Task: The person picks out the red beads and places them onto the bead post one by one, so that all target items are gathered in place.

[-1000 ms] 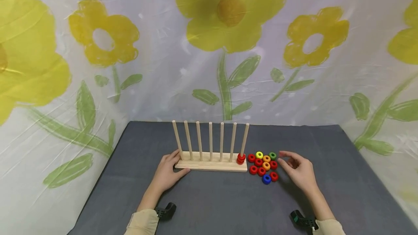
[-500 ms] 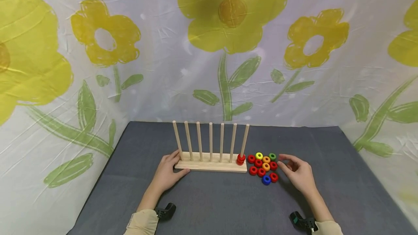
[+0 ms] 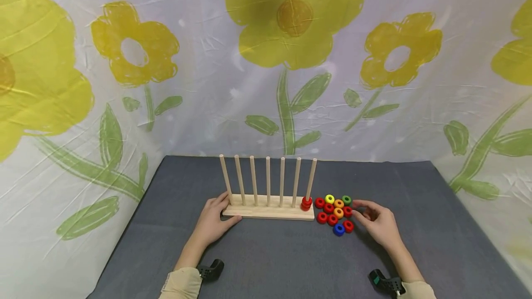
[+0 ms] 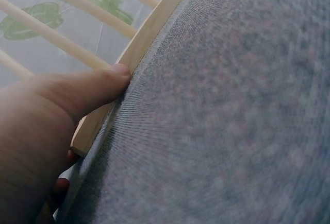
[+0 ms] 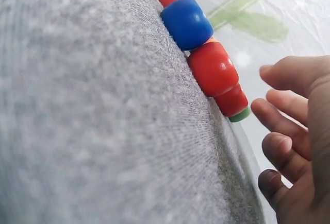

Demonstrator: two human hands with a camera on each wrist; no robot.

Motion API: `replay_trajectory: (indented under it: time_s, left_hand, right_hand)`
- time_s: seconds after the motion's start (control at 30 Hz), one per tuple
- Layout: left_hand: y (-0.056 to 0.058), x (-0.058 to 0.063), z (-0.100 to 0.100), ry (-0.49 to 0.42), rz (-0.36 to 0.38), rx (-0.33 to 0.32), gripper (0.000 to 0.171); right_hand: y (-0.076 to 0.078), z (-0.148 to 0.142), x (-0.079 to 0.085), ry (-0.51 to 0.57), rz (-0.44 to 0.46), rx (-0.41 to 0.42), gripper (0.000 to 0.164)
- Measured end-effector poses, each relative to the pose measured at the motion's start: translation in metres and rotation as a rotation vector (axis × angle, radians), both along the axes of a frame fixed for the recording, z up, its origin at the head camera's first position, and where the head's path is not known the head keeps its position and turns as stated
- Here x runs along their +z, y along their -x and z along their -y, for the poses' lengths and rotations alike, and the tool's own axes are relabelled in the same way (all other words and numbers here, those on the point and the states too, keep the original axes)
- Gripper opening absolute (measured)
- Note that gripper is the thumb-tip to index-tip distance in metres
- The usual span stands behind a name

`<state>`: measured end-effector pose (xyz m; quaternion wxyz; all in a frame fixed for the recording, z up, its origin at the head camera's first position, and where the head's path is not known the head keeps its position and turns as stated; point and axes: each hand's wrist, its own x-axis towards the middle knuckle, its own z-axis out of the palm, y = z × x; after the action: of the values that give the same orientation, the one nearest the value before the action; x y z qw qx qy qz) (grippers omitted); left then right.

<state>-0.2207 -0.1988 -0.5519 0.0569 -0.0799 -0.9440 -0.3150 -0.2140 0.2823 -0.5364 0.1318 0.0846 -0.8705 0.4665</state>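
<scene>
A wooden peg rack with several upright pegs stands on the dark cloth. Two red beads sit stacked on its rightmost peg. My left hand grips the rack's left end, thumb along the front edge and fingers around the far side; the left wrist view shows the thumb pressed on the base. My right hand is just right of the loose beads, thumb and forefinger apart beside a red bead. In the right wrist view a gap separates the fingertips from the beads.
Loose beads lie right of the rack: several red, two orange ones, a yellow one, a green one and a blue one. A flowered cloth backdrop rises behind the table.
My right hand has lowered slightly toward the near side and moved left, closer to the rightmost red bead. The left hand and the rack have stayed in place.
</scene>
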Motion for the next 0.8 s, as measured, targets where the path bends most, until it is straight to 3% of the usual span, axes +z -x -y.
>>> replay_trajectory:
  time_s: [0.37,0.8]
  left_hand:
    - [-0.0016,-0.0019,0.0001,-0.006,0.009,0.005,0.077]
    - [-0.0004,0.0004,0.0006,0.0,0.022,0.0,0.079]
  right_hand:
    - [0.001,-0.0001,-0.0053,-0.046,0.04,0.007,0.027]
    - [0.0035,0.0017,-0.0072,-0.152,-0.019,0.018,0.027]
